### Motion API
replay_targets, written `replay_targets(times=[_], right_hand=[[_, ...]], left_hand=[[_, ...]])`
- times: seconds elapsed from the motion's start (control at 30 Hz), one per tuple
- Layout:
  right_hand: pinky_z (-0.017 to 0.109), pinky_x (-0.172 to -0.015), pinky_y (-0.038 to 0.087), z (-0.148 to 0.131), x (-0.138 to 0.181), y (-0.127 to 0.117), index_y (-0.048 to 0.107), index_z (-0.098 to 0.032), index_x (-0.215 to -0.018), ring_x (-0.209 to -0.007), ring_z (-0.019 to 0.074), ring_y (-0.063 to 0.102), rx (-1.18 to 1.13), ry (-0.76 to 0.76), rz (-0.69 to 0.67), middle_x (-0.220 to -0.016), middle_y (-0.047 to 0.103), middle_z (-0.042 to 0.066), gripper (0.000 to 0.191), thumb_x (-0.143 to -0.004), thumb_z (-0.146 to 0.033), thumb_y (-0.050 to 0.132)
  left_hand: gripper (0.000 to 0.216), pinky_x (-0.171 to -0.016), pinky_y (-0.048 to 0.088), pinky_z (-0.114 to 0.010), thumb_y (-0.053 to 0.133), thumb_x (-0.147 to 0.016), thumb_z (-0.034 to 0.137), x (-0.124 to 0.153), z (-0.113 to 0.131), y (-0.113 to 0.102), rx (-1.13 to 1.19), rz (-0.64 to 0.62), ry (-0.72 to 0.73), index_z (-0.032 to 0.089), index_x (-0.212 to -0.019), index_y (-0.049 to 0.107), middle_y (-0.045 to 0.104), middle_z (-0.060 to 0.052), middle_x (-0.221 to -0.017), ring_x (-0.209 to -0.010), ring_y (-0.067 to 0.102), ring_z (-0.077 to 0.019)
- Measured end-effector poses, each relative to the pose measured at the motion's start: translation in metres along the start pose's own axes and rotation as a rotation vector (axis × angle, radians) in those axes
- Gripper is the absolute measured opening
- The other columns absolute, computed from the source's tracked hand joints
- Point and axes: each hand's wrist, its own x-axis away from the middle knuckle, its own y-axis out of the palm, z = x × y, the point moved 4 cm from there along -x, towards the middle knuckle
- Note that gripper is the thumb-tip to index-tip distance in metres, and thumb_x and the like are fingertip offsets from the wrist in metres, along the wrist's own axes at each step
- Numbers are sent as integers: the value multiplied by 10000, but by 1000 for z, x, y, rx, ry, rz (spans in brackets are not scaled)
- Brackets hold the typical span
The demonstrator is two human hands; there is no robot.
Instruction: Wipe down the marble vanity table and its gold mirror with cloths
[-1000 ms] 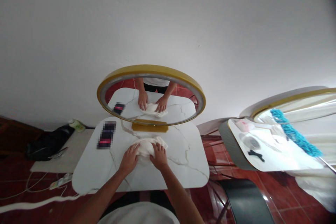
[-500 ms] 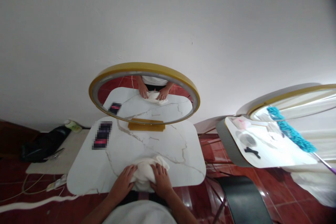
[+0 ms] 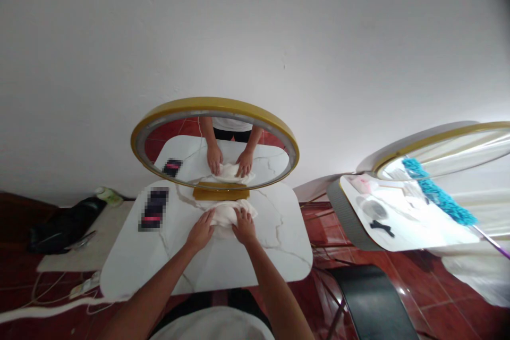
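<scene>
A crumpled white cloth lies on the white marble-patterned table, close to the gold base of the round mirror. My left hand grips the cloth's left side, and my right hand holds its right side, fingers resting over the top. Both forearms stretch forward across the table. The gold-rimmed mirror reflects the two hands and the cloth. Left of the cloth is a dark, pixelated flat item with a pink band.
On the right stands a second table with a black item, a blue fluffy duster and another mirror. A black chair is below it. At left are a black bag and cables on the red tiled floor.
Both hands have slid the cloth forward, from the table's near edge to just in front of the mirror base. My arms are more stretched out.
</scene>
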Motion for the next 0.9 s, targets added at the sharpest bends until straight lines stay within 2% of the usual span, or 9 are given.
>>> replay_targets(times=[0.07, 0.17, 0.33, 0.47, 0.6, 0.73, 0.9], right_hand=[[406, -975, 337, 1, -3, -1, 245, -297, -1430, -1193, 268, 398, -4, 1, 2, -1441, 317, 84, 682, -821, -278, 552], [411, -977, 330, 2, 10, -1, 280, -289, -1418, -1184, 272, 401, -11, -5, -4, -1418, 348, 87, 681, -801, -289, 568], [428, -1013, 293, 13, 66, 11, 263, -294, -1432, -1238, 287, 358, -27, -32, -26, -1427, 346, 78, 721, -779, -302, 571], [442, -1046, 258, 29, 115, 28, 211, -306, -1452, -1278, 295, 331, -40, -37, -85, -1448, 327, 66, 764, -771, -316, 559], [436, -1067, 238, 41, 141, 36, 206, -319, -1453, -1320, 292, 282, -52, -40, -138, -1462, 313, 47, 801, -743, -305, 576], [409, -1070, 245, 44, 136, 34, 216, -307, -1451, -1315, 275, 292, -46, -66, -135, -1452, 328, 43, 799, -737, -292, 574], [397, -1053, 268, 45, 101, 25, 230, -292, -1447, -1297, 264, 323, -16, -42, -71, -1446, 331, 62, 745, -778, -275, 558]], left_hand=[[614, -1094, 289, -401, 369, -807, 160, -1, 1, 0, 6, 6, 18, 165, -1414, 275, 375, -90, -1439, -1335, 317, -194], [627, -1091, 290, -411, 371, -800, 143, 12, 3, 5, -6, 8, 37, 184, -1418, 277, 351, -72, -1457, -1342, 301, -198], [686, -1070, 298, -426, 406, -780, 140, 60, 19, 21, -76, -30, 46, 206, -1442, 239, 318, -73, -1476, -1342, 290, -235], [690, -1081, 280, -425, 440, -780, 176, 98, 35, 35, -73, -110, 101, 236, -1440, 248, 333, -56, -1471, -1329, 311, -243], [709, -1090, 280, -435, 464, -771, 209, 119, 42, 44, -40, -197, 107, 266, -1439, 236, 333, -31, -1473, -1334, 311, -251], [680, -1094, 282, -442, 439, -793, 234, 117, 39, 51, -54, -240, 100, 252, -1438, 225, 320, -34, -1480, -1345, 299, -245], [677, -1100, 276, -428, 414, -775, 177, 79, 37, 48, -111, -194, 91, 222, -1428, 242, 311, -50, -1482, -1349, 292, -228]])
